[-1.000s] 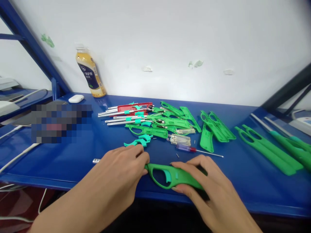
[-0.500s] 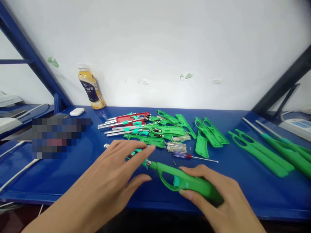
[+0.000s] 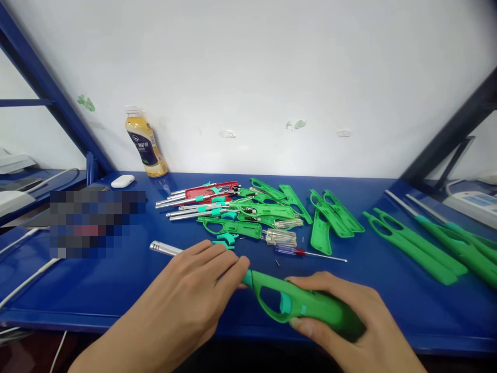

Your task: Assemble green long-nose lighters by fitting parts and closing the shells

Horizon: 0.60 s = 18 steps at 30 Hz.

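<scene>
A green long-reach gas lighter [image 3: 306, 300] with a turquoise trigger lies across both my hands, above the front of the blue table. My right hand [image 3: 349, 311] grips its handle, fingers on top and thumb below. Closed round the metal tube [image 3: 165, 248] at the lighter's front is my left hand [image 3: 194, 295]. The tube's slotted tip sticks out to the left, while its middle is hidden under my fingers. Just behind my left hand sits a small turquoise plastic part [image 3: 225, 239]. A screwdriver [image 3: 289, 250] with a purple clear handle and a loose screw [image 3: 277, 262] lie behind the lighter.
Behind my hands are green casing halves [image 3: 267, 210], a red casing [image 3: 198, 192], metal tubes and clear fuel tanks [image 3: 280, 237]. More casings [image 3: 419, 248] and whole lighters [image 3: 454, 243] lie right. A yellow bottle [image 3: 145, 147] stands by the wall, near a white case [image 3: 122, 181].
My left hand, open beside the tube before, has closed round it. The metal tube's tip now shows farther left of that hand. My right hand keeps its hold, slightly lower in view.
</scene>
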Motion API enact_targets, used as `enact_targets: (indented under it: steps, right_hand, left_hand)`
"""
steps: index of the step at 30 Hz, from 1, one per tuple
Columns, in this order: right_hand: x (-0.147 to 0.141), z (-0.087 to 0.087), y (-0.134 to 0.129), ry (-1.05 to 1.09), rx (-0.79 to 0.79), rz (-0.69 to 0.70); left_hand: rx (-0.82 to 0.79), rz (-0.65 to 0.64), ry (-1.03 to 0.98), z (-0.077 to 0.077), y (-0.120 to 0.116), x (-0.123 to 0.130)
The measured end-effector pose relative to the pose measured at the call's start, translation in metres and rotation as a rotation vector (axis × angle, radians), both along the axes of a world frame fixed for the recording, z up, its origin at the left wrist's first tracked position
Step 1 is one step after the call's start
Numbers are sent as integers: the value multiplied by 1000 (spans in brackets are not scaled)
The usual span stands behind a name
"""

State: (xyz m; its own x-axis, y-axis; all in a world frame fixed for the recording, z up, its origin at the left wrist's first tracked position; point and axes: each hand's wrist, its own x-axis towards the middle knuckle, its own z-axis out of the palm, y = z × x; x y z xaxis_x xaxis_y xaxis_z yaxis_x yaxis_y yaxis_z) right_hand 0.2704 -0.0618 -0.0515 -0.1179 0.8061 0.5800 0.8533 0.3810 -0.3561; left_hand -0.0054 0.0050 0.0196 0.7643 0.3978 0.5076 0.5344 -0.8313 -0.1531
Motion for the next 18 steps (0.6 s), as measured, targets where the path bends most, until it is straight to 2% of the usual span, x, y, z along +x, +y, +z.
enact_targets:
  steps: [4,9,15,18]
  right_hand:
    - [-1,5,1,23,-53,29]
    - [-4,2,-2,24,-8,40]
    - [-3,9,-1,66,50,33]
    - [-2,9,0,110,12,21]
  left_hand:
    - [30,-45,-34,-4,1,3]
    - [-60,-45,-15,-9,-2,-1]
    - [-17,-82,-38,-5,-4,-4]
    - [-28,-69,-23,-4,2,-12]
